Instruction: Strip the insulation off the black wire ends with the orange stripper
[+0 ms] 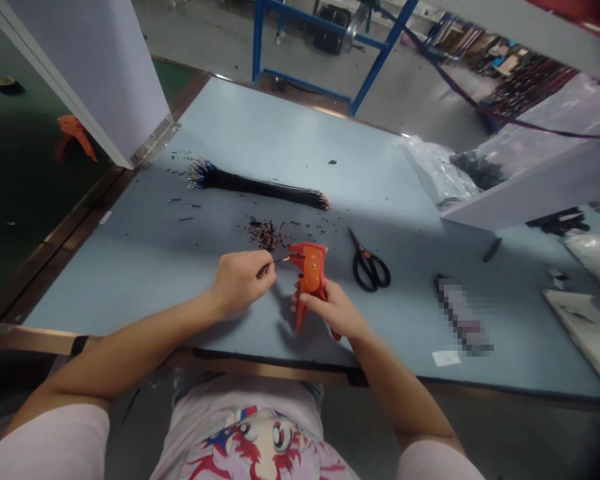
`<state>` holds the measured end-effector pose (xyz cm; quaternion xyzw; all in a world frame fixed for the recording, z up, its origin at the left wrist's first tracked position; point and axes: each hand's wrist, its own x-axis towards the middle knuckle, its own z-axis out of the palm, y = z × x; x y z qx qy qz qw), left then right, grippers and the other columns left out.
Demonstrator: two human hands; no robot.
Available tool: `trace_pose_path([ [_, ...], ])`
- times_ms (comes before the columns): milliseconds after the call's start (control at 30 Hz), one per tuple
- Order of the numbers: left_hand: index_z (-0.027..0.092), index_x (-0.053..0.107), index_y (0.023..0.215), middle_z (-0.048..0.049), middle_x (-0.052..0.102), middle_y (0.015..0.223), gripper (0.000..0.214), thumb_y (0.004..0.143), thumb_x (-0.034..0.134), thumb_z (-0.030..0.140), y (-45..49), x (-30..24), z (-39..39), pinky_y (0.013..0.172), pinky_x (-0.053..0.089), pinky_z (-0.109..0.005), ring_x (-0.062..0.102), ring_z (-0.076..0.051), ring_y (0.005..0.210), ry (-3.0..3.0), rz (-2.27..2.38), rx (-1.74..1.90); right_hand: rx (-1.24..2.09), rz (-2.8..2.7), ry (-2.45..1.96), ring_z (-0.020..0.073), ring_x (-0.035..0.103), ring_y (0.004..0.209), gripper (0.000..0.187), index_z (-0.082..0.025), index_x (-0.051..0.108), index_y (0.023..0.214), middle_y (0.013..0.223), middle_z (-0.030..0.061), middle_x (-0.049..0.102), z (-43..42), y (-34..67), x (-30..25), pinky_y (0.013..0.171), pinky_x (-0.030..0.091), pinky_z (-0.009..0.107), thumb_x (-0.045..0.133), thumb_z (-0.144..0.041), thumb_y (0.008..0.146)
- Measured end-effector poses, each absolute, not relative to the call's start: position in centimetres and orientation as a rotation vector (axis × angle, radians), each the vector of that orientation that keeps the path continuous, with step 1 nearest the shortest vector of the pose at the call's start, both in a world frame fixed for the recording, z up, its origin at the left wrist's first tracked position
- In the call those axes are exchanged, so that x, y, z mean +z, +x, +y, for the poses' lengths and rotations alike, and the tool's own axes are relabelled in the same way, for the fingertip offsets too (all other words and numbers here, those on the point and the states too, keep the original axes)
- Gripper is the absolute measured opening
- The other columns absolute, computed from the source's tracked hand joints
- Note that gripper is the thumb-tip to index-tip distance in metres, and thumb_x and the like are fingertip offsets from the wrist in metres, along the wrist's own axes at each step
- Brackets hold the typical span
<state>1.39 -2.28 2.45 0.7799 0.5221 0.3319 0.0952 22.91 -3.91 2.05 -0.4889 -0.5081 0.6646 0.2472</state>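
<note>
My right hand (333, 309) is wrapped round the handles of an orange wire stripper (309, 265), held upright just above the grey-blue table (155, 267). My left hand (240, 280) pinches a thin wire (279, 260) whose tip reaches into the stripper's jaws. Just beyond the jaws lies a small heap of black insulation scraps (263, 233). Farther back a long bundle of black wires (260, 187) lies across the table, its blue and bare ends fanned out at the left.
Black scissors (369, 263) lie right of the stripper. A clear plastic bag (437, 170) and a white box edge (525, 190) sit at the right. A white panel (105, 73) stands at the back left, with an orange tool (75, 133) behind it. Blue frame legs (380, 60) stand beyond.
</note>
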Motion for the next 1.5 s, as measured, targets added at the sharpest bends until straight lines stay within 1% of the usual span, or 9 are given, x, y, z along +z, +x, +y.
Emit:
trace_pose_path([
  [233,0.017,0.062,0.066,0.0010,0.059,0.056,0.020,0.081,0.049,0.019,1.4,2.0,-2.4,0.058,0.032,-0.025,0.048,-0.010,0.054,2.469,1.551,1.046,1.769,-1.524,-1.335,0.0221,0.069,0.078,0.029,-0.015,0.053,0.103,0.089,0.0079,0.067,-4.2,22.8,2.0,0.072,0.055,0.035,0.061,-0.032,0.081],
  [367,0.018,0.063,0.067,0.0004,0.060,0.057,0.021,0.082,0.048,0.021,1.3,2.0,-2.3,0.058,0.032,-0.026,0.049,-0.011,0.054,2.483,1.592,0.981,1.730,-1.604,-1.361,0.0218,0.069,0.081,0.028,-0.015,0.053,0.104,0.091,0.0087,0.068,-4.4,22.8,2.2,0.076,0.053,0.035,0.060,-0.029,0.081],
  [533,0.018,0.064,0.068,-0.0006,0.061,0.058,0.023,0.083,0.046,0.020,1.2,2.1,-2.2,0.059,0.031,-0.027,0.049,-0.011,0.055,2.551,1.592,0.928,1.744,-1.637,-1.362,0.0212,0.069,0.081,0.028,-0.015,0.053,0.105,0.090,0.0078,0.068,-4.5,22.7,2.3,0.074,0.053,0.033,0.060,-0.029,0.082],
  [700,0.017,0.058,0.061,-0.0005,0.059,0.054,0.023,0.081,0.047,0.021,1.4,2.1,-2.4,0.057,0.028,-0.027,0.046,-0.011,0.052,2.509,1.656,0.966,1.693,-1.694,-1.389,0.0213,0.068,0.081,0.027,-0.015,0.055,0.104,0.092,0.0078,0.068,-4.7,22.5,2.7,0.075,0.053,0.033,0.060,-0.027,0.080],
  [900,0.017,0.052,0.056,0.0008,0.055,0.049,0.018,0.073,0.050,0.021,2.0,2.4,-2.8,0.052,0.021,-0.028,0.043,-0.011,0.047,2.465,1.753,0.815,1.582,-1.793,-1.420,0.0206,0.066,0.081,0.022,-0.014,0.058,0.097,0.090,0.0073,0.067,-5.0,22.1,3.4,0.075,0.051,0.032,0.059,-0.024,0.077],
  [1033,0.018,0.050,0.055,0.0021,0.052,0.047,0.016,0.071,0.050,0.019,1.9,2.8,-3.3,0.052,0.023,-0.026,0.041,-0.010,0.046,2.484,1.675,0.906,1.554,-1.824,-1.411,0.0204,0.065,0.082,0.021,-0.014,0.058,0.096,0.095,0.0083,0.067,-4.9,22.0,3.7,0.078,0.051,0.033,0.058,-0.022,0.078],
  [1200,0.018,0.048,0.053,0.0022,0.050,0.045,0.020,0.073,0.049,0.020,1.8,3.1,-3.5,0.054,0.027,-0.026,0.040,-0.010,0.045,2.533,1.614,0.947,1.654,-1.745,-1.404,0.0211,0.068,0.080,0.026,-0.014,0.056,0.103,0.090,0.0069,0.069,-4.8,22.3,3.3,0.075,0.053,0.033,0.059,-0.023,0.079],
  [1400,0.019,0.057,0.065,-0.0012,0.061,0.059,0.011,0.073,0.053,0.024,0.9,2.3,-1.6,0.053,0.019,-0.027,0.049,-0.014,0.053,2.297,1.820,0.609,1.753,-1.562,-1.410,0.0223,0.069,0.079,0.028,-0.015,0.054,0.104,0.090,0.0084,0.068,-4.3,23.0,2.5,0.072,0.054,0.035,0.061,-0.030,0.081],
  [1500,0.020,0.060,0.071,-0.0018,0.063,0.064,0.011,0.077,0.054,0.026,0.2,2.0,-0.5,0.054,0.020,-0.027,0.053,-0.015,0.058,2.129,1.869,0.631,1.811,-1.351,-1.383,0.0228,0.070,0.076,0.030,-0.014,0.054,0.099,0.088,0.0086,0.068,-3.7,23.3,2.3,0.070,0.056,0.037,0.066,-0.032,0.078],
])
